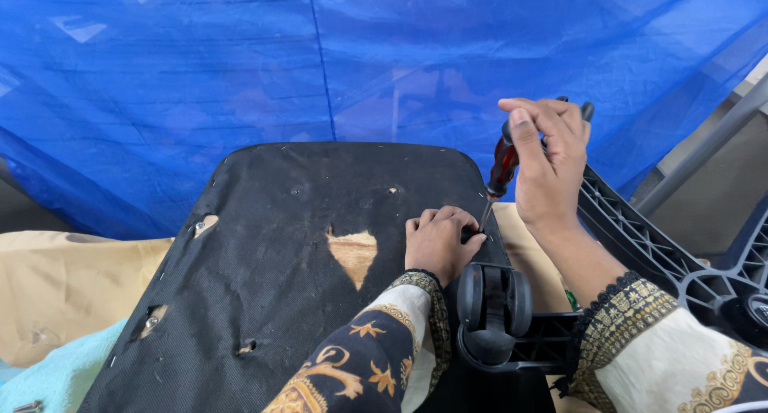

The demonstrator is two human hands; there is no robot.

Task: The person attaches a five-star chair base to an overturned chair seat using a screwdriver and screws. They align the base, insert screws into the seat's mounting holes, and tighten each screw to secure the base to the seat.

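**Screwdriver set upright at the edge of an upturned chair seat**

We take the seat panel [304, 245] as our landmark: a broad board covered in black fabric, lying face down and reaching away from us. We see no container anywhere in view.

Nearest us, just right of the panel's near right corner, a black twin caster wheel [494, 307] sits on the spoked chair base [664, 253], which stretches off to the right.

Our left hand [440, 241] rests curled on the panel's right edge, fingertips pinched around the screwdriver's tip. Our right hand [548, 161] is closed over the top of the handle, above that same edge. The screwdriver [499, 173] has a red and black handle and a thin metal shaft; it stands nearly upright, leaning slightly right, with its tip touching the panel.

The fabric is torn in places, baring pale wood near the middle [353, 253] and along the left side. Tan cloth [56, 293] lies under the panel to its left, with a light blue cloth [48, 373] nearer us. Beyond the panel's far edge hangs a blue tarpaulin [240, 69].
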